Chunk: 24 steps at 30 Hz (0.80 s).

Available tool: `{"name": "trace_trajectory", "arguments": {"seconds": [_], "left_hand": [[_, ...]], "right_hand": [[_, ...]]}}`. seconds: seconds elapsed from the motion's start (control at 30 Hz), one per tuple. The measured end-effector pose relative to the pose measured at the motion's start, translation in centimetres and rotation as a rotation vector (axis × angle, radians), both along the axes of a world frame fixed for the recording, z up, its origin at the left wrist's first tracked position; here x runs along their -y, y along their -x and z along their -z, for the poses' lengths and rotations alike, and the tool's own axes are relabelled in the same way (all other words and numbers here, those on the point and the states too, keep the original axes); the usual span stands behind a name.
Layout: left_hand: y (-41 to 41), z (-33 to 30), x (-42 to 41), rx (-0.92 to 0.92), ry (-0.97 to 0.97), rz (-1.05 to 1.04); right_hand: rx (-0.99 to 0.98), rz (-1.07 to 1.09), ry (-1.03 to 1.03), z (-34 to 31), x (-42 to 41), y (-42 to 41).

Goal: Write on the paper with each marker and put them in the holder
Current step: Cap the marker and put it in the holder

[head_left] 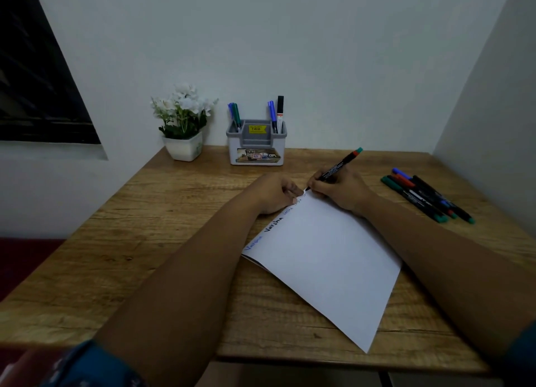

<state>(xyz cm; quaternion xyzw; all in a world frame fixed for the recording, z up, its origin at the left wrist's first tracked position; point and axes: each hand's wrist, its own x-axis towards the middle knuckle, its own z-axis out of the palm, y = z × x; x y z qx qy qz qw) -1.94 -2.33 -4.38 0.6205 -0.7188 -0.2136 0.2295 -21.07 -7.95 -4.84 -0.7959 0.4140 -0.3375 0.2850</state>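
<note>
Wooden table [162,212]: flowerpot [184,147] beside holder [256,148]; 4 loose markers [426,196] right.

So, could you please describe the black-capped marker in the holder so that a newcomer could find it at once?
At the back of the wooden table, against the wall, a grey and white holder stands right of the flower pot. In the holder's right end stands the black-capped marker. It is thicker and taller than the blue marker beside it, and its body is white.

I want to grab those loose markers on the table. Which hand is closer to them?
Right. The right hand writes just left of the loose markers; the left hand is farther left.
</note>
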Motion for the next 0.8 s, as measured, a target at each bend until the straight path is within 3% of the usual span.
{"name": "trace_trajectory", "arguments": {"seconds": [0.8], "left_hand": [[-0.03, 0.07, 0.19, -0.034, -0.003, -0.003]], "right_hand": [[-0.030, 0.043, 0.008, -0.22, -0.23, 0.02]]}}
